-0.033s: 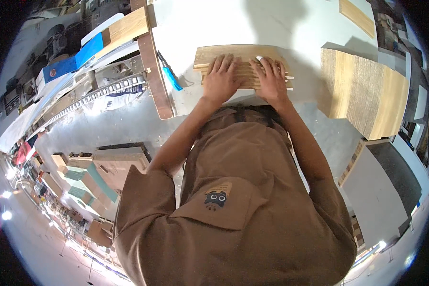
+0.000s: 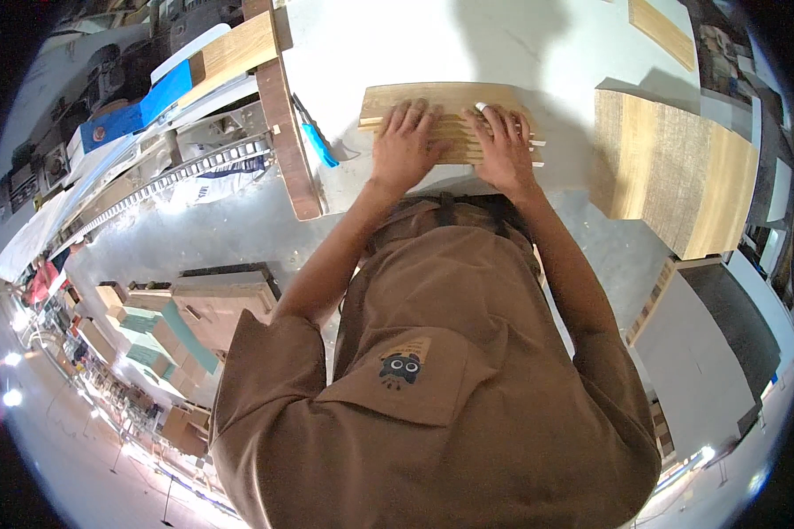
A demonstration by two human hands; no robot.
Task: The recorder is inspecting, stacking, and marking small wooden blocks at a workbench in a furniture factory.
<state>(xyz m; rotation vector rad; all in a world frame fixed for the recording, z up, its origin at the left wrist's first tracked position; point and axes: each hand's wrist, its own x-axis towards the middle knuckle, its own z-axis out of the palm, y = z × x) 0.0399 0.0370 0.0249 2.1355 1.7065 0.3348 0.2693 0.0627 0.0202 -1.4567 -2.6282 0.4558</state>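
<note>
A stack of light wooden boards (image 2: 472,93) lies on the white tabletop close in front of my body. Several layered edges show between my hands, and short pale ends stick out at its right side. My left hand (image 2: 404,145) grips the left part of the stack, fingers bent over the upper face and thumb toward the middle. Over the right part, my right hand (image 2: 505,150) holds the boards in the same way; a white wrap or ring circles one finger. Palms and the undersides of the fingers are hidden.
A blue-handled tool (image 2: 319,146) lies left of the stack, beside a brown wooden strip (image 2: 282,132). Wide striped wood panels (image 2: 670,167) stand at the right. One narrow board (image 2: 660,33) rests at the far right of the white tabletop (image 2: 362,44).
</note>
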